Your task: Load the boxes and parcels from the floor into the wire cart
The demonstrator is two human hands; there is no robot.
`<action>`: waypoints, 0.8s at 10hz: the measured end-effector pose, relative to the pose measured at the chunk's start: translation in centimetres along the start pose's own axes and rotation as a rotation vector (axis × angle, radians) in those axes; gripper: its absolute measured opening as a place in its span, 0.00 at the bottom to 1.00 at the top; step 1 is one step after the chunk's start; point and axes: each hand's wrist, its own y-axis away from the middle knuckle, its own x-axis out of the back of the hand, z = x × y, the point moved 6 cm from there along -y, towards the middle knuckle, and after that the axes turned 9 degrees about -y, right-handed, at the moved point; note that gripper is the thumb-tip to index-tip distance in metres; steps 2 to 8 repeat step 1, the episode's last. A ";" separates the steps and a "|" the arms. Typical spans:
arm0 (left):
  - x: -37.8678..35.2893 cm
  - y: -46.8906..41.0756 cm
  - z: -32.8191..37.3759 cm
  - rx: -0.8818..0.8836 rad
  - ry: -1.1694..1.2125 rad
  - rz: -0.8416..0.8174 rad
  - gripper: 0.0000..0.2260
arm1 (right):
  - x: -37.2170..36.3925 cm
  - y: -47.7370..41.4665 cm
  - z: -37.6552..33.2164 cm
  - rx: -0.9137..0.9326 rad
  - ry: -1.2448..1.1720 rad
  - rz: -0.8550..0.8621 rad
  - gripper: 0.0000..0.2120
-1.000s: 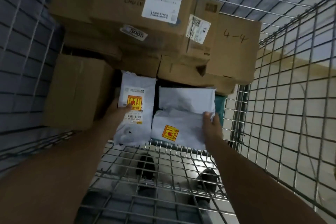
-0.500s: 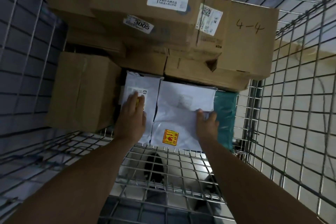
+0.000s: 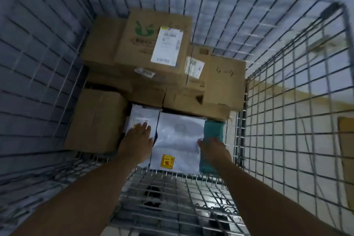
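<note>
White plastic parcels lie side by side on the cart [image 3: 172, 184] floor, tight against the boxes [image 3: 153, 48] at its far edge: the left grip [image 3: 137, 140], fingers straight, presses the narrow parcel [image 3: 142, 113] flat, the right grip [image 3: 212, 149] pinches the wide parcel [image 3: 178, 140], probably to save room.

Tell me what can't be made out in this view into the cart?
Head view:
- Label on the top box: print smeared by motion blur.
- Small white parcel: partly covered by the left hand.
- Teal parcel: partly behind the right hand, whose fingers are hidden.
</note>
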 end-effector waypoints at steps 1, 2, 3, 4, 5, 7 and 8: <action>4.1 3.1 1.7 0.002 -0.059 0.061 0.26 | 5.0 2.0 -2.4 0.173 0.170 0.051 0.31; 4.1 3.1 1.7 0.002 -0.059 0.061 0.26 | 5.0 2.0 -2.4 0.173 0.170 0.051 0.31; 4.1 3.1 1.7 0.002 -0.059 0.061 0.26 | 5.0 2.0 -2.4 0.173 0.170 0.051 0.31; 4.1 3.1 1.7 0.002 -0.059 0.061 0.26 | 5.0 2.0 -2.4 0.173 0.170 0.051 0.31; 4.1 3.1 1.7 0.002 -0.059 0.061 0.26 | 5.0 2.0 -2.4 0.173 0.170 0.051 0.31; 4.1 3.1 1.7 0.002 -0.059 0.061 0.26 | 5.0 2.0 -2.4 0.173 0.170 0.051 0.31; 4.1 3.1 1.7 0.002 -0.059 0.061 0.26 | 5.0 2.0 -2.4 0.173 0.170 0.051 0.31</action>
